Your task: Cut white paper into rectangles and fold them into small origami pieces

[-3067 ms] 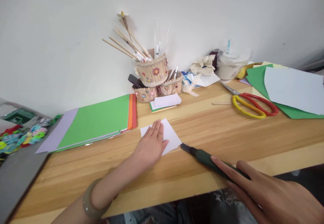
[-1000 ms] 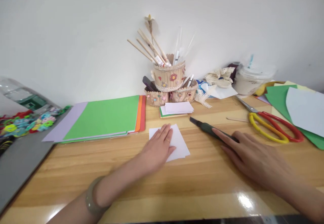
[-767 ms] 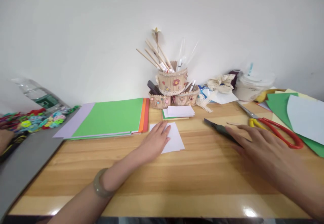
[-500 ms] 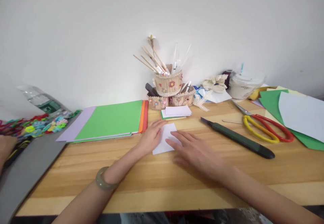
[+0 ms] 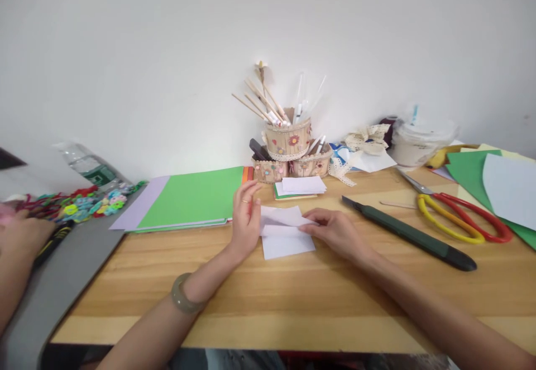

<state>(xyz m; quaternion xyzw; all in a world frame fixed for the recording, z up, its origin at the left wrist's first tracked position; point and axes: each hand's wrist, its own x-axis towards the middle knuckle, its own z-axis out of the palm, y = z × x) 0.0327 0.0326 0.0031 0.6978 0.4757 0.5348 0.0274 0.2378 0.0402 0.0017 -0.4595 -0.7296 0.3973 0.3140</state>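
Observation:
A small white paper (image 5: 288, 247) lies on the wooden table in front of me, its lower part flat and an upper layer lifted with a crease across it. My right hand (image 5: 333, 230) pinches the right edge of that layer between thumb and fingers. At the left edge stands my left hand (image 5: 246, 219), fingers stretched upward and loosely apart, its side against or very close to the paper; exact contact is hard to see. Just behind is a little stack of cut paper pieces (image 5: 302, 186), white over green.
A craft knife (image 5: 412, 236) and red-yellow scissors (image 5: 460, 214) lie to the right, near green and white sheets (image 5: 508, 186). Coloured paper (image 5: 196, 197) is stacked left. Decorated pots (image 5: 288, 141) stand by the wall. Another person's hand (image 5: 25, 236) is at the far left over a grey board (image 5: 79, 269).
The paper lay flat under both hands; now its upper layer is raised, pinched by my right hand. My left fingers have lifted upright. The view has shifted slightly left.

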